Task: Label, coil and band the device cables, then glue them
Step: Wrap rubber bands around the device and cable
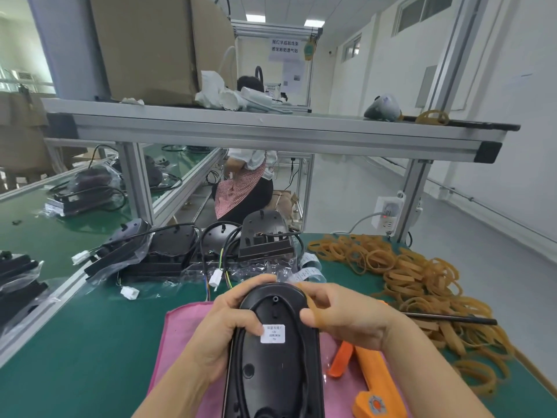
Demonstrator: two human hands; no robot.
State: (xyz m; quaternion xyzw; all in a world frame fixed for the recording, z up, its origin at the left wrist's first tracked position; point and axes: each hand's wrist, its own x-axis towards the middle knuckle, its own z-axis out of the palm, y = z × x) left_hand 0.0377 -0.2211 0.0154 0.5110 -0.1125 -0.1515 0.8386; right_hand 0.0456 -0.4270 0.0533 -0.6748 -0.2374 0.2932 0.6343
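Both hands are wrapped round the black device housing (272, 351), which sits upright-ish over the pink cloth (180, 327) on the green bench. Left hand (223, 330) has its fingers curled over the far end and its thumb pressing down right at the edge of the white label (273, 333), so it's holding and smoothing at once. Right hand (340, 318) grips the other side, thumb hooked over the rim, and what looks like a tan rubber band (312, 306) is looped round its fingers, though I can't tell if it's stretched onto the housing yet

My read is the labelling is basically done and banding comes next. To do it well, I'd rub the label flat from the middle outward so no corner lifts, and keep the housing braced on the cloth so it doesn't slide. Can't see this unit's cable from here, probably tucked behind

Supplies are close: the pile of rubber bands (422, 276) lies to the right, the orange glue gun (376, 384) just beside the right wrist. More housings with loose cables and white connectors (215, 277) wait behind, still unbanded
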